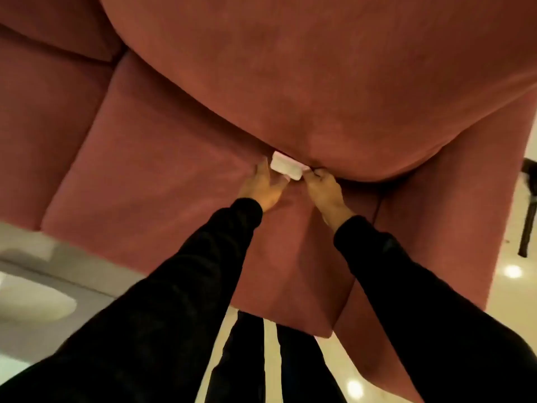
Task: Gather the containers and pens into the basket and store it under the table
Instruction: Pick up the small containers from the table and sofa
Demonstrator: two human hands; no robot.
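Note:
A small white container (286, 167) sits at the back of a red sofa seat, partly tucked under the big cushion. My left hand (263, 187) holds its left end with thumb and fingers around it. My right hand (322, 189) pinches its right end with curled fingers. Both arms wear black sleeves. No basket or pens show in this view.
The red sofa seat (162, 175) fills most of the view, with a large red cushion (319, 68) above the container. A grey-white table edge (32, 289) lies at lower left. Glossy floor (508, 274) and a dark furniture leg (527, 216) are at right.

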